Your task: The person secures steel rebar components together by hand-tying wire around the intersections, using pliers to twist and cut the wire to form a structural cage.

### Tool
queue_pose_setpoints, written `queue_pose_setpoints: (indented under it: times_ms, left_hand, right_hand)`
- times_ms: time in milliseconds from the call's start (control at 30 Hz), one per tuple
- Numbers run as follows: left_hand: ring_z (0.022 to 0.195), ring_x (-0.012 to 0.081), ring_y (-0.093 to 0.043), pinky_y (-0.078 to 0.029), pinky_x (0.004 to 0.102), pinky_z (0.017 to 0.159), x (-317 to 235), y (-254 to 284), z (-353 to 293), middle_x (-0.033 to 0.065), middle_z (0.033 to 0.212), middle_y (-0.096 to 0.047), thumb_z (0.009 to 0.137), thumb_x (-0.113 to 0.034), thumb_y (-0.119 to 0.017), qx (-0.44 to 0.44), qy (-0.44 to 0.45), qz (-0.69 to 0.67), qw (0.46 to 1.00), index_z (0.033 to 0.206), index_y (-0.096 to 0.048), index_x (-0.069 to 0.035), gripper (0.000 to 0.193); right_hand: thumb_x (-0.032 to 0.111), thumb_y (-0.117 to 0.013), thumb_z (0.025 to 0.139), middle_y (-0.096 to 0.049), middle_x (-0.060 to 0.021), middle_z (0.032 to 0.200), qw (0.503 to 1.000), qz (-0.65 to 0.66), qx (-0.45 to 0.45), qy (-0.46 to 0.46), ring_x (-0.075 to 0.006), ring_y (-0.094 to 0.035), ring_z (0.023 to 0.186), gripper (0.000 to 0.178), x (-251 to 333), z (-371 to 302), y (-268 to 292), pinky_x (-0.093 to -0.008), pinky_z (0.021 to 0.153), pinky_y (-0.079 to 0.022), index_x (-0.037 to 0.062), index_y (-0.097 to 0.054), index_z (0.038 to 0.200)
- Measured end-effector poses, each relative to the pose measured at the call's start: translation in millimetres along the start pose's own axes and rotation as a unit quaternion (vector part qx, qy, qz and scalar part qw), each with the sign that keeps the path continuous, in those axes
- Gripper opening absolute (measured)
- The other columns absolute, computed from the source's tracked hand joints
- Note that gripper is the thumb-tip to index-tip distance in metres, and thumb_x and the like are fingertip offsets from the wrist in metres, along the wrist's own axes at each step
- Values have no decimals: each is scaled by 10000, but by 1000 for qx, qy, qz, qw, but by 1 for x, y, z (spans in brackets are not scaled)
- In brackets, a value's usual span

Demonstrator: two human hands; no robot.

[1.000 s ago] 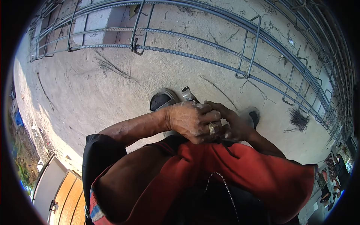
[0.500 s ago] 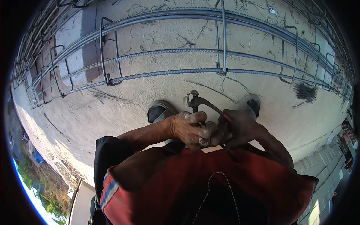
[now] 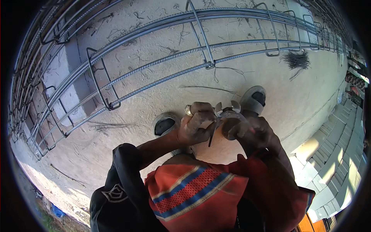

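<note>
In front of my body I have a pair of metal pincers, their jaws spread apart and pointing away from me. My right hand is wrapped round a reddish handle of the pincers, a little blurred. My left hand is closed at the other side of the jaws, fingers curled against the tool. A dark, narrow bar, apparently the second handle, sticks out below the left fingers. A pale rounded spot shows at the left hand's far edge; what it is I cannot make out.
A long rebar cage with stirrups crosses the concrete floor beyond my shoes. A dark bundle of tie wire lies at the right, loose wires nearer. Stacked grey blocks stand lower right.
The pincers have shifted right and turned, with their jaws now plainly spread. My hands have drawn apart. The view has rotated, so the rebar cage slants more.
</note>
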State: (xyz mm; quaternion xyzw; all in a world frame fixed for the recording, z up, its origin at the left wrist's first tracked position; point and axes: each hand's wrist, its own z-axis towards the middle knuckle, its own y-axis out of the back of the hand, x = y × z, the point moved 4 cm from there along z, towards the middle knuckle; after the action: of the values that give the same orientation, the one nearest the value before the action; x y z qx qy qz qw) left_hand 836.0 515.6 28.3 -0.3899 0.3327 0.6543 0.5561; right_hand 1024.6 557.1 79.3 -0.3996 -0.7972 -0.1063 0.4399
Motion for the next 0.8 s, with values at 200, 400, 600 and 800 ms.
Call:
queue_pose_setpoints:
  times_ms: [200,400,600,800]
  left_hand:
    - [758,191,-643,-523,288,602,-1,-14,-28,127,1008,-587,768,35,-568,117,57,-29,991,1136,-491,25,376]
    - [1028,226,-572,-441,353,896,2,-40,-32,141,1094,-580,848,-22,-444,102,308,-317,891,1246,-453,5,399]
    - [1187,250,-440,-368,420,973,-1,-57,-8,145,1234,-473,943,-378,-403,58,417,-361,832,1429,-167,-83,615]
    - [1189,282,-418,-382,493,928,9,-88,-5,147,1306,-363,869,-580,-464,31,509,-485,711,1443,-14,-107,870]
  right_hand:
    - [-52,-593,745,-650,-77,812,923,-370,0,101,-219,-648,714,152,13,-16,-11,-312,587,-499,59,-585,850]
    - [-6,-599,808,-616,-71,743,948,-303,-83,57,-159,-626,679,93,25,-20,-8,-292,572,-477,48,-576,880]
    - [123,-526,898,-635,-126,771,940,-337,-61,-10,-241,-641,654,294,61,-17,-13,-322,622,-492,-6,-505,1160]
    - [73,-534,843,-605,-168,690,907,-415,-70,-3,-334,-621,623,320,75,-8,-21,-368,579,-477,-5,-497,1151]
